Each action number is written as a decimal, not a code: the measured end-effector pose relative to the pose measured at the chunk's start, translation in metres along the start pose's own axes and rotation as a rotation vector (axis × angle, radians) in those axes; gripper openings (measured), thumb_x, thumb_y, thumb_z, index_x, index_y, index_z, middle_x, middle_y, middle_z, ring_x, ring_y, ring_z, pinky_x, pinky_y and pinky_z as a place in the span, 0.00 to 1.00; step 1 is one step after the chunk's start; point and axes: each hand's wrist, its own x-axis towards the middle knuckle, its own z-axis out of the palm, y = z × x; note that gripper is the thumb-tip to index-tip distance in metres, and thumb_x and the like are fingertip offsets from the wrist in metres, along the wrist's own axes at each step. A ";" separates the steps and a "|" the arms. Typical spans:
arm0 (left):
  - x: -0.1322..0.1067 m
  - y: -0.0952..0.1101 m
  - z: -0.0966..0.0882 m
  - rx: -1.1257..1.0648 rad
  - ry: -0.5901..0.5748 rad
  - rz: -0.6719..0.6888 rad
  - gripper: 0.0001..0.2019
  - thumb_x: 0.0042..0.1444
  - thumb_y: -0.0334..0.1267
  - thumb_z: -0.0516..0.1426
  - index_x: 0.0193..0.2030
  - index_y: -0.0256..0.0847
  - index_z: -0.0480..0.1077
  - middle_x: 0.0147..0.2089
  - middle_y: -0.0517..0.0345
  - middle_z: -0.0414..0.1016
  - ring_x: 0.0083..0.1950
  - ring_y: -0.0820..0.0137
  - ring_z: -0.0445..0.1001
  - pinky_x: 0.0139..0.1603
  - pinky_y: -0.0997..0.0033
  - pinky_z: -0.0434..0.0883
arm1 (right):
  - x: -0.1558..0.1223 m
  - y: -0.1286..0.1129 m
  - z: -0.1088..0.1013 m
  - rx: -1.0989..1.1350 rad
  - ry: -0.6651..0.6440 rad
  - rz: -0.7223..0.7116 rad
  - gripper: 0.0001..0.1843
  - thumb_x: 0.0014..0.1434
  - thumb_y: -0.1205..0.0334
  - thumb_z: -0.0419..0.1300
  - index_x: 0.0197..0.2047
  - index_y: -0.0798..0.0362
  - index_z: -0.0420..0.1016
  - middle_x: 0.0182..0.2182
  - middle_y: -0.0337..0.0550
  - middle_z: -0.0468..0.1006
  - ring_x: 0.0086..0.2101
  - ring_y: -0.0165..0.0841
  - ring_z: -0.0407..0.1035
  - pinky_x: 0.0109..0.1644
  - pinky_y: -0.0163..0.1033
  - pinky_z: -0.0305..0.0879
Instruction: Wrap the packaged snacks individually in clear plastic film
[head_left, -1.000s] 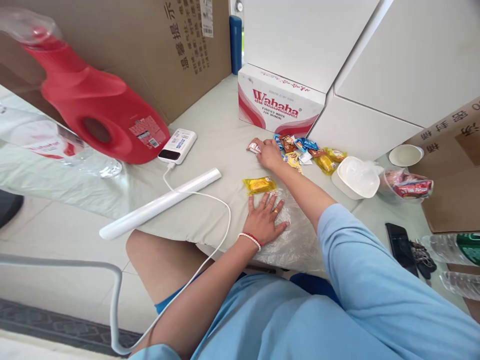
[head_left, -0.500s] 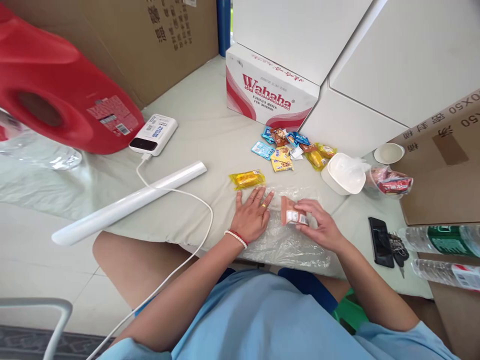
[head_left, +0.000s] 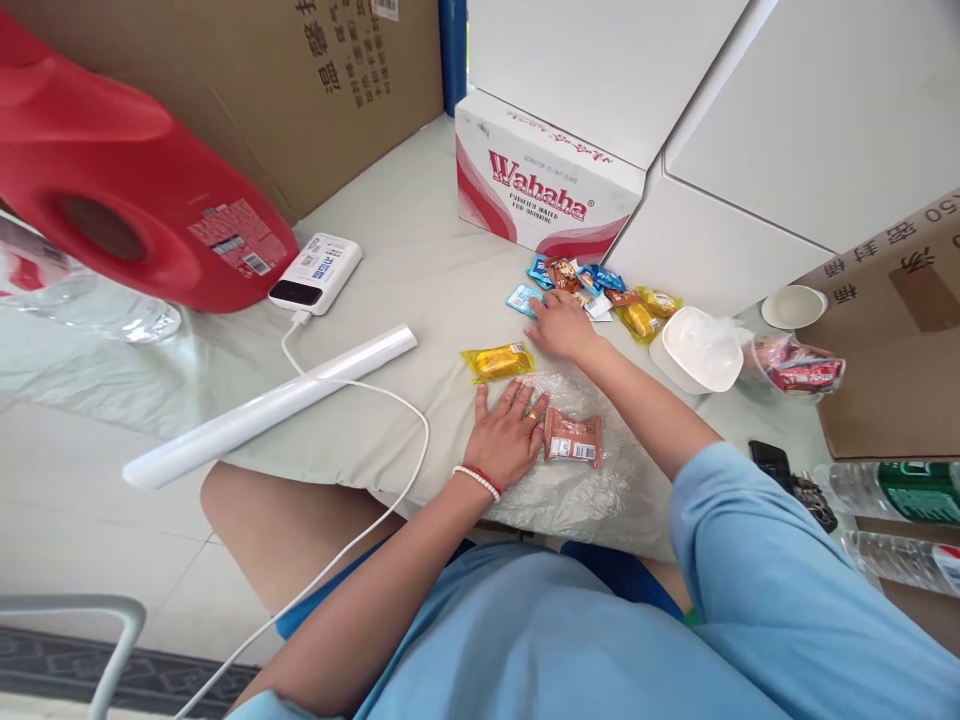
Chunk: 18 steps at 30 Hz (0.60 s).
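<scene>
My left hand (head_left: 506, 435) lies flat with fingers spread on a crinkled clear plastic sheet (head_left: 600, 505). Just right of its fingers rests a brown wrapped snack (head_left: 573, 437), label side up, on the plastic. A yellow wrapped snack (head_left: 498, 362) lies just beyond my left fingertips. Farther out, my right hand (head_left: 564, 325) reaches palm down over the near side of a snack pile, thumb apart from the bent fingers. Its fingertips are at a light-blue packet (head_left: 523, 299). The yellow biscuit packets seen there earlier are hidden under this hand.
Behind the pile stands a Wahaha carton (head_left: 547, 185). To the right are a white tub (head_left: 697, 350), a bag of snacks (head_left: 802, 368), a phone (head_left: 770, 462) and bottles. Leftward lie a white tube (head_left: 277, 405), a cabled white device (head_left: 319, 272) and a red jug (head_left: 150, 170).
My right hand has let go of the brown snack, which now lies flat on the plastic, and has moved forward and left to the snack pile. My left hand has stayed put.
</scene>
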 end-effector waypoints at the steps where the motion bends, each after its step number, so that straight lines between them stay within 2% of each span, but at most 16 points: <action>1: 0.000 0.000 0.000 0.004 -0.002 -0.001 0.26 0.73 0.44 0.45 0.75 0.47 0.62 0.78 0.47 0.59 0.80 0.53 0.53 0.76 0.26 0.38 | 0.016 -0.004 0.003 -0.032 -0.037 0.032 0.30 0.72 0.57 0.54 0.70 0.68 0.64 0.63 0.72 0.71 0.65 0.54 0.59 0.69 0.57 0.52; 4: 0.000 0.000 0.000 0.014 -0.008 0.003 0.26 0.72 0.44 0.45 0.75 0.48 0.61 0.77 0.48 0.60 0.80 0.54 0.53 0.77 0.28 0.39 | 0.041 -0.015 0.004 -0.044 -0.078 0.053 0.23 0.71 0.70 0.47 0.61 0.73 0.72 0.54 0.74 0.78 0.59 0.54 0.68 0.65 0.54 0.56; 6: 0.000 0.000 0.000 0.019 -0.010 0.004 0.26 0.72 0.44 0.45 0.75 0.48 0.62 0.77 0.48 0.60 0.80 0.54 0.54 0.77 0.28 0.39 | 0.036 -0.018 -0.003 -0.024 -0.064 0.034 0.21 0.69 0.73 0.47 0.57 0.71 0.76 0.50 0.71 0.81 0.56 0.53 0.72 0.61 0.51 0.60; 8: 0.000 0.000 0.001 0.020 -0.011 -0.003 0.27 0.72 0.44 0.45 0.75 0.48 0.62 0.78 0.48 0.59 0.80 0.53 0.53 0.77 0.28 0.39 | 0.016 -0.015 -0.013 -0.001 -0.042 0.025 0.22 0.70 0.71 0.46 0.59 0.66 0.75 0.49 0.66 0.82 0.53 0.50 0.75 0.58 0.48 0.64; 11: 0.001 0.000 0.002 0.015 -0.006 -0.003 0.27 0.72 0.44 0.46 0.74 0.47 0.62 0.78 0.47 0.58 0.80 0.53 0.52 0.76 0.27 0.39 | -0.042 -0.004 -0.021 0.207 0.084 -0.005 0.23 0.75 0.64 0.43 0.63 0.58 0.73 0.52 0.55 0.83 0.52 0.43 0.77 0.56 0.44 0.69; 14: 0.001 -0.001 0.004 0.006 0.002 0.011 0.26 0.72 0.45 0.46 0.74 0.47 0.63 0.78 0.47 0.58 0.80 0.53 0.52 0.76 0.26 0.38 | -0.121 0.009 -0.015 0.493 0.252 -0.056 0.22 0.75 0.59 0.47 0.64 0.52 0.74 0.58 0.49 0.81 0.56 0.40 0.76 0.61 0.44 0.70; 18: 0.001 -0.001 0.005 0.009 0.000 0.006 0.26 0.72 0.44 0.45 0.74 0.46 0.63 0.78 0.46 0.58 0.80 0.53 0.53 0.75 0.25 0.39 | -0.213 0.009 0.010 0.513 0.359 -0.059 0.23 0.74 0.62 0.48 0.66 0.48 0.74 0.59 0.47 0.81 0.58 0.38 0.75 0.63 0.47 0.71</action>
